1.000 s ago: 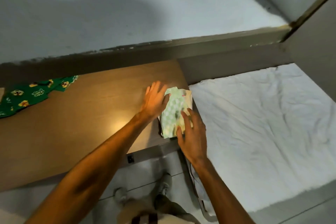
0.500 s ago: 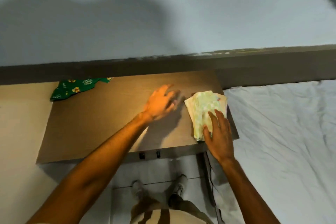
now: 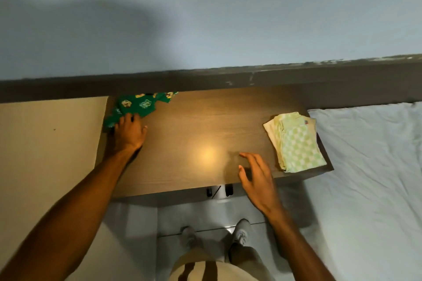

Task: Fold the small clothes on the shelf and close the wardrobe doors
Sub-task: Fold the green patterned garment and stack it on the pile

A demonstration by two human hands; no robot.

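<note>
Cloth in green with a yellow and white flower print lies rumpled at the far left corner of the wooden shelf, its top edge against the dark ledge that runs along the wall. The left hand rests on the near edge of this green garment, fingers curled down onto the fabric; whether they pinch it or only press on it cannot be told. At the opposite, right end of the shelf sits a folded garment in pale green and white checks, stacked flat and squared to the corner, touching neither hand. The right hand hovers over the near edge of the shelf, between the bright light spot on the wood and the folded piece, fingers spread and empty. To the right, a bed with a wrinkled white sheet adjoins the shelf. Below, the person's two feet stand on pale floor tiles.
</note>
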